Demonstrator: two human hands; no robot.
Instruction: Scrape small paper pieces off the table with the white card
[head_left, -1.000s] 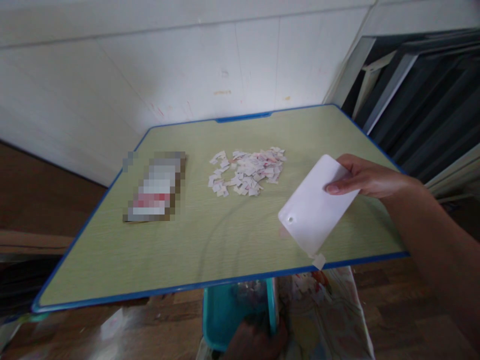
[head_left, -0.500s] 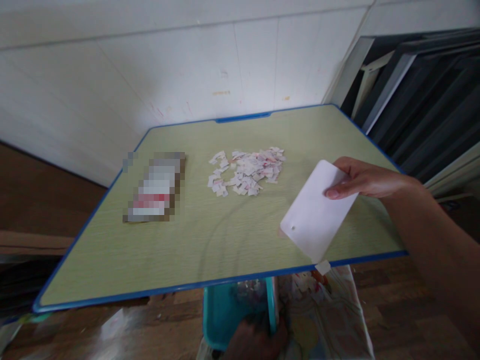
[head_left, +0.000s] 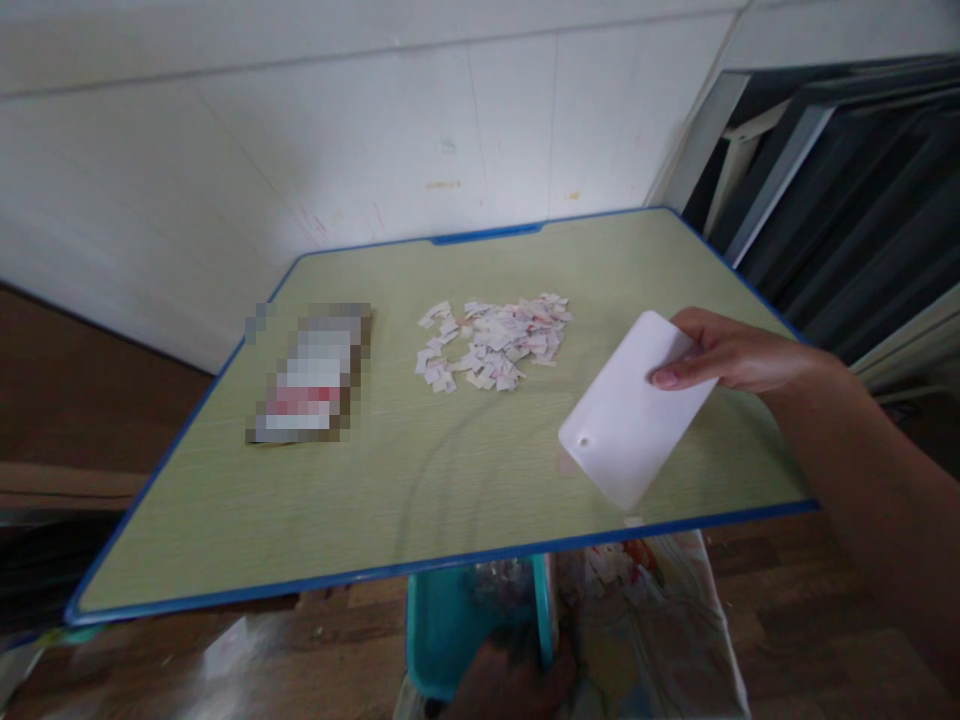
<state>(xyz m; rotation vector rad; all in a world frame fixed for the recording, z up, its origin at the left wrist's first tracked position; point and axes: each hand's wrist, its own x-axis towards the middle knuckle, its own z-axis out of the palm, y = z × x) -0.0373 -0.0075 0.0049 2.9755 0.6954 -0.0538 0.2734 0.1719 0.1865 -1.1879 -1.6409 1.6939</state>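
My right hand (head_left: 712, 355) grips a white plastic card (head_left: 637, 410) with rounded corners and a small hole, thumb on top. The card tilts over the right front of the green table (head_left: 337, 520). Low in view, dim and partly cut off, my left hand (head_left: 517, 680) closes on the right wall of a teal tray (head_left: 439, 640) below the table's front edge. Small bits lie inside that tray. A heap of small paper pieces (head_left: 506, 340) sits mid-table, left of the card. One paper scrap (head_left: 566, 462) lies by the card's lower corner.
A blurred-out flat item (head_left: 311, 375) lies on the table's left. Behind stands a white wall (head_left: 360, 130). Dark panels (head_left: 847, 190) lean at the right. Below, a patterned sheet (head_left: 652, 630) with paper scraps lies beside the tray on the wooden floor (head_left: 322, 650).
The white card has risen slightly from the table's front edge. A scrap that was over that edge has dropped away. The left hand and tray look the same.
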